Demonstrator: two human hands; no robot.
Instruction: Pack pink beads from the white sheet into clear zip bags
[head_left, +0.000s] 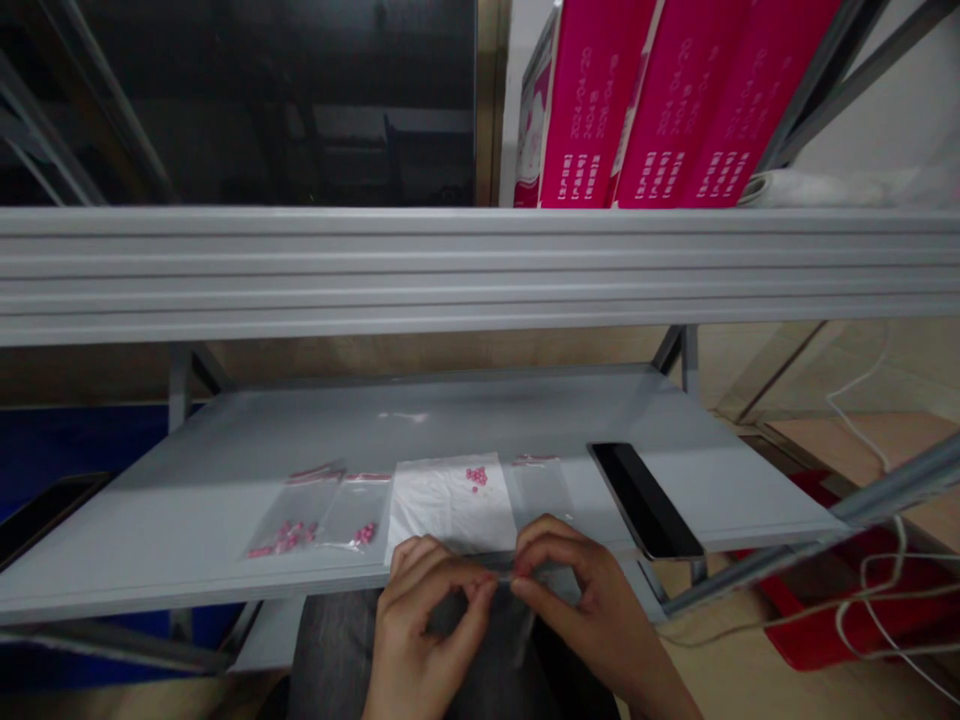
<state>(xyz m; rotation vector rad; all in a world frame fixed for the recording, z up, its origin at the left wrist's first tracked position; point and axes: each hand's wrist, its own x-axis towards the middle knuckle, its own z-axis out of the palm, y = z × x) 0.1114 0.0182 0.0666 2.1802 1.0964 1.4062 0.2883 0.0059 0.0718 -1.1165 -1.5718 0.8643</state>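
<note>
L hand [424,630] & R hand [596,605]: each grip closed, thumb-finger pinch on top edge of clear thin plastic bag [517,625]. Small round pink beads [476,478] on white paper [442,510], grey metal shelf [480,420].

On the magenta cartons [645,105] at the upper right of the frame, we read a date running up each carton: 2024-04-20 on the leftmost, with 2024-04 legible on the other 2. Below each date, we see short bracketed lines too blurred for us to read.
</note>
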